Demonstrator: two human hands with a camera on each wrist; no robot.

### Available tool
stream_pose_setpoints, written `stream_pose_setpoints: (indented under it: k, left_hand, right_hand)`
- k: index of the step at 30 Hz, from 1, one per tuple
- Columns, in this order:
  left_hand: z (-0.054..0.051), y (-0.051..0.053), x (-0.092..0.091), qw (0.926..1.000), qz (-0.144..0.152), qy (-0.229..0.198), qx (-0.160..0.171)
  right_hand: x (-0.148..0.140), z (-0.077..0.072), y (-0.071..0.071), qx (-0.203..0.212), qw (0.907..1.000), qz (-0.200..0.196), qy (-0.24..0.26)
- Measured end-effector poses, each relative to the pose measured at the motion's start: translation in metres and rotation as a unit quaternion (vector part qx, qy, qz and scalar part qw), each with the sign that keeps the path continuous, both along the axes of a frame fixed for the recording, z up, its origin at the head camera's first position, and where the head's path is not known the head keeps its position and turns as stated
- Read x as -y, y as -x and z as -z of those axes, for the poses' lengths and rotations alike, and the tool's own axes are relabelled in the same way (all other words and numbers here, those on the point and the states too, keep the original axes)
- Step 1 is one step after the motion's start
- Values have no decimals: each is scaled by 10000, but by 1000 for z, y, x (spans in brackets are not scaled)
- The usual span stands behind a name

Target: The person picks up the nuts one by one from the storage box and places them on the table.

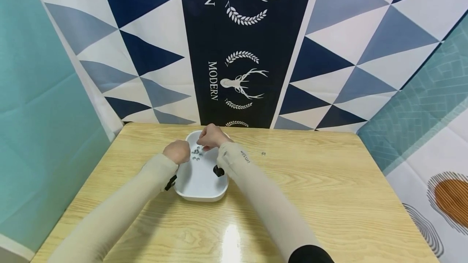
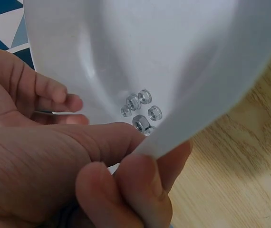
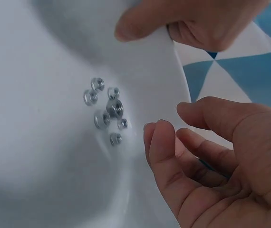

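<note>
Left hand (image 1: 177,151) pinches the rounded white plastic tray (image 1: 201,184), steady it so round silver metal nuts (image 3: 115,109) don't scatter, right hand (image 1: 213,136) is half-open, empty

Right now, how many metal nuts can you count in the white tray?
7 nuts show in the tray. In the right wrist view: two upper left, one upper right, two mid-cluster, one lower right, one lowest. Others could be hidden.

White glare marks the bright tabletop (image 1: 310,190) — soft shadows grey the basin (image 2: 150,42) in dimmer wrist views.
</note>
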State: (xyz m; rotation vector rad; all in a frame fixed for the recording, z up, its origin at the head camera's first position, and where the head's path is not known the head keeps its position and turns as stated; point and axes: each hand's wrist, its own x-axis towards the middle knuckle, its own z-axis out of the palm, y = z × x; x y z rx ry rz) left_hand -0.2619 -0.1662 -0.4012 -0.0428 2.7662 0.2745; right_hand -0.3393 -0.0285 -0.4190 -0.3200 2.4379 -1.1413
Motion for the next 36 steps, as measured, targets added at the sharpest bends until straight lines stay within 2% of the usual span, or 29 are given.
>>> stream_pose_setpoints:
  k: [10,17,24,36]
  left_hand:
    - [0,3,1,9999,79,-27,-89]
    - [-2,3,-2,10000,9,45,-75]
    - [0,3,-2,10000,-41,22,-30]
    - [3,3,-1,9998,42,159,-71]
  right_hand:
    - [3,7,-7,-181,9988,-173,-422]
    - [5,17,-4,-82,9977,-99,-666]
    - [7,22,-7,85,9964,-29,-848]
    - [14,29,-10,-139,9922,-317,-1200]
